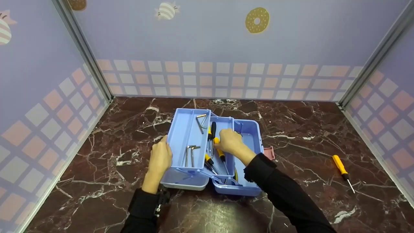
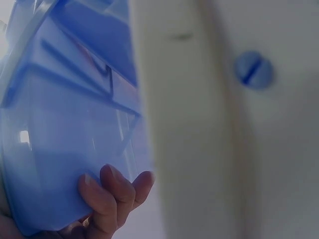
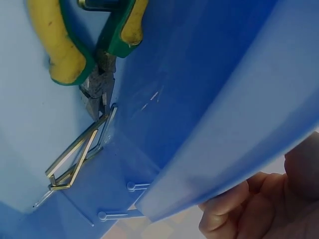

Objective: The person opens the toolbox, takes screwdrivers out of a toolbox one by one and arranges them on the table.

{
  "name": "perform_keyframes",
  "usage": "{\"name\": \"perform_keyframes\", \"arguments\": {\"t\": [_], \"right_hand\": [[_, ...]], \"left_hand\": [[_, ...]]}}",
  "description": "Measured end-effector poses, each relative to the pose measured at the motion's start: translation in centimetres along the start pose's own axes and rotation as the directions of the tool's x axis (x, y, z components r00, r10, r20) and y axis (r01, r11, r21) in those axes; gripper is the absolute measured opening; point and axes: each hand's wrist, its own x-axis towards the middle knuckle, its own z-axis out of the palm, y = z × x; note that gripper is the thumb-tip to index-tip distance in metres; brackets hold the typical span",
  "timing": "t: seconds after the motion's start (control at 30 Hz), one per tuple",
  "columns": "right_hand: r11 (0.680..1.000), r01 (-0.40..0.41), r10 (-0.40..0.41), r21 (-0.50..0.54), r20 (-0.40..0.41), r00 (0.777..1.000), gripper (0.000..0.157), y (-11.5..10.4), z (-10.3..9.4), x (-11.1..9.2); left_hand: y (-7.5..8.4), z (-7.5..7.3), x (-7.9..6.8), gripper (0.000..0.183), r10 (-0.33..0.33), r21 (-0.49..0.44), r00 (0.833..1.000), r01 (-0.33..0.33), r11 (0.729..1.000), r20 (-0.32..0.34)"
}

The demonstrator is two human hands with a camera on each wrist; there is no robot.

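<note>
A blue plastic toolbox [image 1: 237,191] stands unfolded, its trays raised in steps. My left hand [image 1: 160,155] grips the outer left edge of the top tray [image 1: 181,129]; the left wrist view shows its fingers [image 2: 117,191] bent against the blue plastic. Over the middle tray [image 1: 223,122], my right hand [image 1: 231,140] pinches a yellow-handled screwdriver [image 1: 221,154], whose shaft points toward the front. Part of that handle is hidden by the fingers. More screwdrivers lie in this tray, including a black-handled one [image 1: 213,128]. L-shaped hex keys [image 1: 193,155] lie in the top tray.
Yellow-and-green pliers [image 3: 67,55] and several hex keys [image 3: 75,159] lie in the toolbox's deep compartment. A pink latch [image 1: 269,153] sticks out at its right side. Another yellow screwdriver [image 1: 341,168] lies on the dark marbled table [image 1: 300,181] at the right. Patterned walls [image 1: 223,42] enclose the table.
</note>
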Motion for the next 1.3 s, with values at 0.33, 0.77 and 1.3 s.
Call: {"name": "perform_keyframes", "arguments": {"t": [0.33,0.77,1.3], "right_hand": [[0.967,0.059,-0.044,0.249,-0.064,0.997,0.038,0.9,-1.3,-0.3],[0.858,0.126,0.052,0.498,-0.329,0.943,0.016,4.5,-6.2,-1.4],[0.942,-0.009,0.171,0.337,-0.456,0.873,0.021,17.1,-7.8,-3.9]], "left_hand": [[0.0,0.0,0.0,0.033,-0.002,-0.005,1.0,0.002,1.0,-0.012],[0.0,0.1,-0.1,0.034,-0.013,-0.018,1.0,0.013,1.0,-0.006],[0.1,0.0,-0.1,0.032,-0.011,0.001,1.0,0.011,1.0,-0.006]]}}
